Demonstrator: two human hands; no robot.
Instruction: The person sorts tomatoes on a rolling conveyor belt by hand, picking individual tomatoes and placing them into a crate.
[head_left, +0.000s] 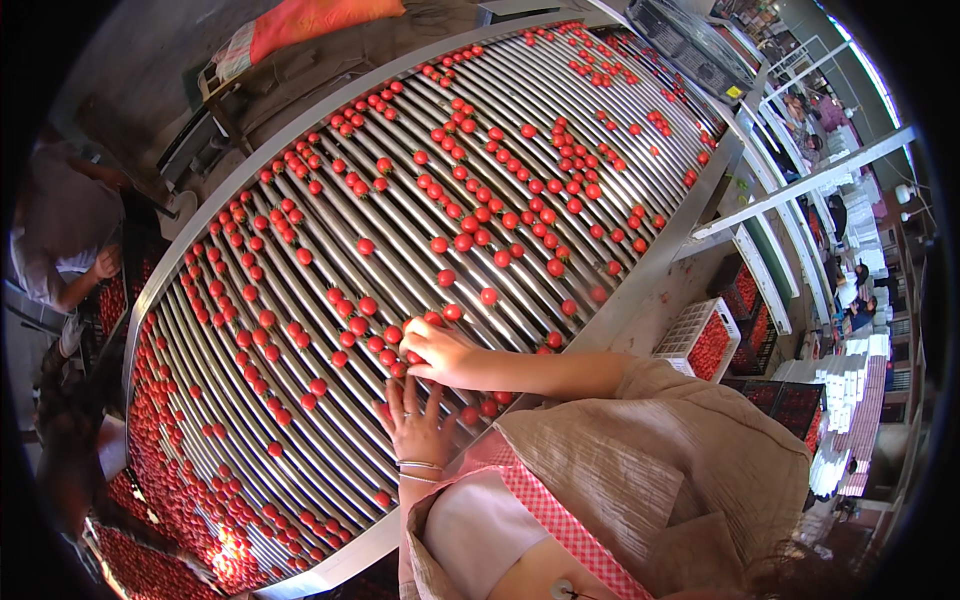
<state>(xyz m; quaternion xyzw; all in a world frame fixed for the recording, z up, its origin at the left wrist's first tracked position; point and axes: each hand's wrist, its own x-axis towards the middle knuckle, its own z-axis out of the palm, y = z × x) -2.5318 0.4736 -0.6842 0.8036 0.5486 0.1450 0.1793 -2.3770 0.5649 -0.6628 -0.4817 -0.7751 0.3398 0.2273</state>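
Small red tomatoes (367, 305) lie scattered over a conveyor of metal rollers (420, 262). My right hand (444, 355) reaches in from the right, its fingers curled down among a few of them. One tomato (415, 358) shows between its thumb and fingertips; whether it is gripped cannot be made out. Just below, my left hand (417, 429) rests palm down over the rollers with fingers spread, wearing a ring and bracelets (418, 465). A red tomato is partly visible beside its outer finger. Several more tomatoes (489, 407) sit right of the left hand, near the frame's edge.
A metal side rail (645, 247) borders the rollers. Tomatoes crowd thickly at the lower left (161, 450). Two people work along the left side, one with a visible hand (107, 262). Right of the conveyor stand a white crate of tomatoes (697, 341) and dark crates (780, 405).
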